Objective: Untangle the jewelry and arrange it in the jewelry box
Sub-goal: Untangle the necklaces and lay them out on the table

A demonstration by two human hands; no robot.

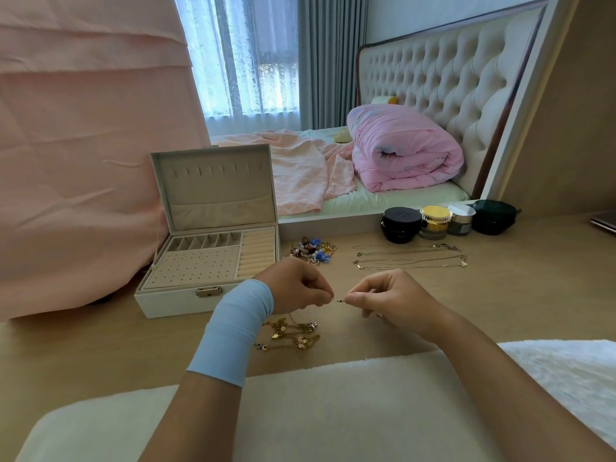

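A white jewelry box stands open at the left of the wooden table, its beige compartments showing nothing inside. My left hand and my right hand pinch the two ends of a thin gold chain between them, just above the table. Below my hands lies a tangle of gold chains with charms. Several straightened necklaces lie in rows at the right. A pile of small colourful pieces sits behind my left hand.
Several cosmetic jars stand at the back right before a large mirror that shows a bed. Pink cloth hangs at the left behind the box. A white fluffy cushion lies under my forearms.
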